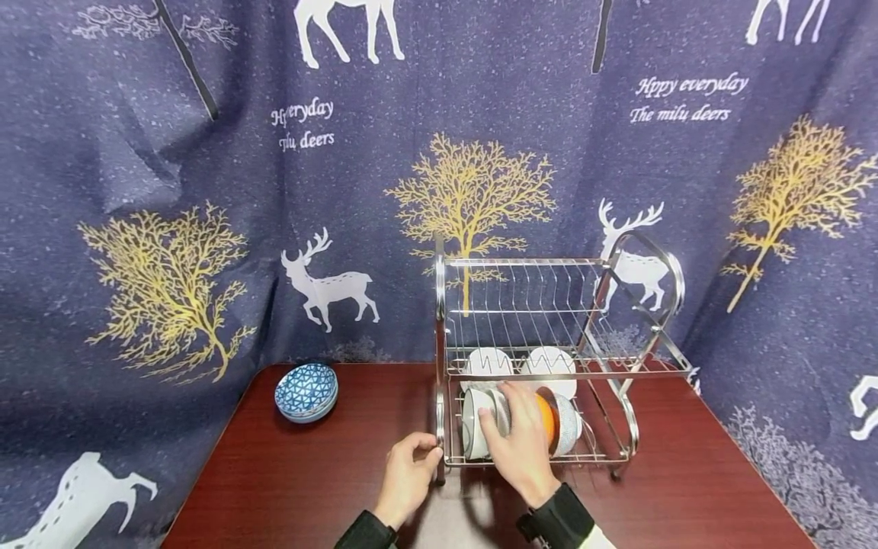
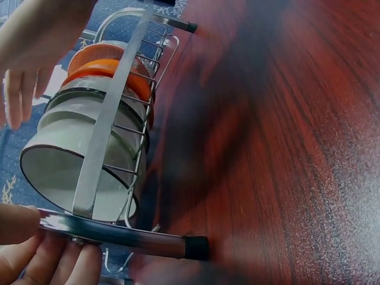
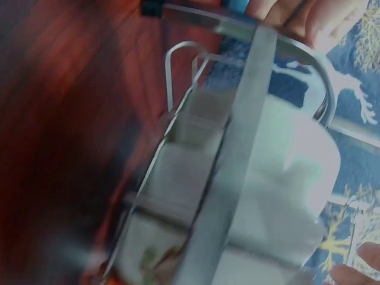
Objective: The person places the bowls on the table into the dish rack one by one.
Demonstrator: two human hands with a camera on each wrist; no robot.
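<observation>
At lower centre of the frame, the left hand (image 1: 406, 476) curls its fingers round the dish rack (image 1: 549, 320) post while the right hand (image 1: 521, 442) rests spread fingers on stacked bowls (image 1: 480, 427) in its lower tier; these look fragile, slippery ceramic, best gripped by the rim.

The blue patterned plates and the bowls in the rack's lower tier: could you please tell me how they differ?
The blue patterned plates lie stacked flat on the table, untouched; the bowls stand on edge in the dish rack, under the right hand. The plates are blue; the bowls are white and orange. Both are round crockery.
</observation>
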